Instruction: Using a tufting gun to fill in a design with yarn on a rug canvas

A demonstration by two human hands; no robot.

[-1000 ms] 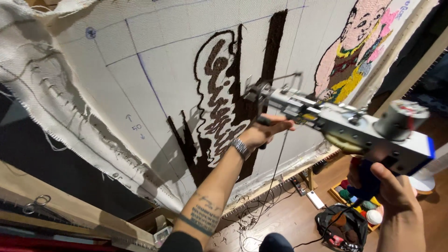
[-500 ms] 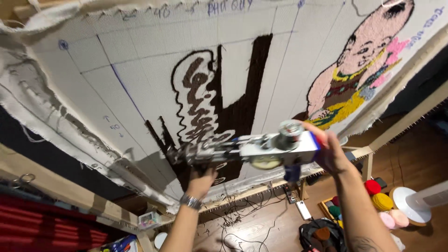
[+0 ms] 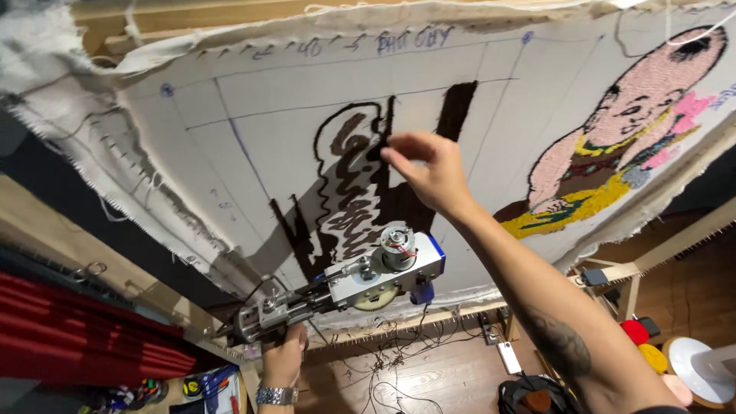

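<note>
While the tufting gun [image 3: 360,280] is gripped from below by the left hand [image 3: 282,356], right hand [image 3: 429,170] raised above it, fingers loosely spread, nothing pinched, against the stretched cloth [image 3: 253,130].

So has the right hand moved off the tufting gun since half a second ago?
Yes. The right hand has left the tufting gun and risen in front of the dark brown tufted patch on the stretched cloth; only the left hand grips the gun.

A stretched cloth [image 3: 230,176] is filling the frame [image 3: 429,318], its lower edge running above the floor. The left hand [image 3: 282,356] is gripping the tufting gun [image 3: 349,284] below the cloth's lower edge; the right hand [image 3: 429,169] is hovering before the cloth's middle. Yarn cones [image 3: 644,345] are sitting on the floor at lower right
</note>
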